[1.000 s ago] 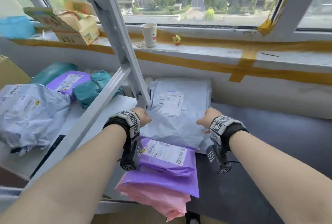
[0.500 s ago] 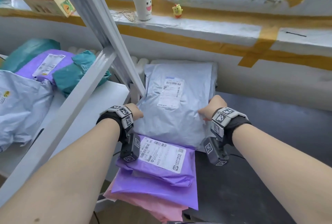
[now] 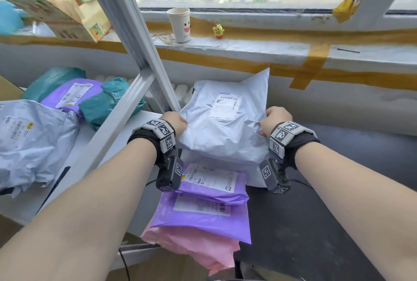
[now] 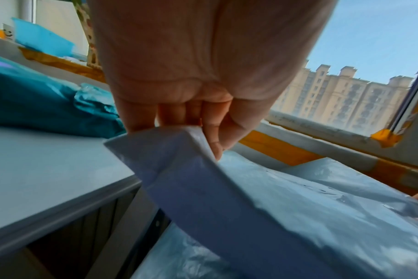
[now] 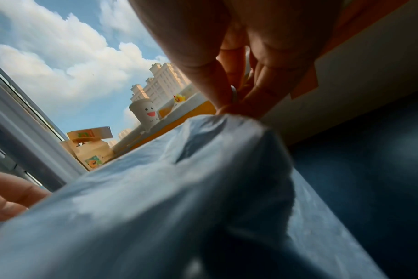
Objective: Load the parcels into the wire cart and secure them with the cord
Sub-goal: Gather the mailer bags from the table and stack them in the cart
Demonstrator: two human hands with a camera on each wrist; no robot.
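Note:
A large pale grey parcel (image 3: 222, 122) with a white label is held up off the stack, its far corner tipped toward the wall. My left hand (image 3: 174, 122) grips its left edge (image 4: 179, 151), fingers curled round the plastic. My right hand (image 3: 274, 120) pinches its right edge (image 5: 227, 128). Below it lie a small purple parcel (image 3: 214, 188), a larger purple parcel (image 3: 203, 219) and a pink parcel (image 3: 198, 249), stacked by the dark table (image 3: 316, 224). No wire cart or cord is in view.
A slanted grey metal frame (image 3: 135, 39) crosses just left of my left hand. On the white shelf (image 3: 74, 156) sit grey, purple and teal parcels (image 3: 108, 104). A paper cup (image 3: 179, 24), a small yellow toy (image 3: 218, 31) and a cardboard box (image 3: 74, 16) stand on the window sill.
Both hands have raised the grey parcel off the stack and its far end now tilts up. The purple parcels beneath show more. The camera view has tipped back up toward the window.

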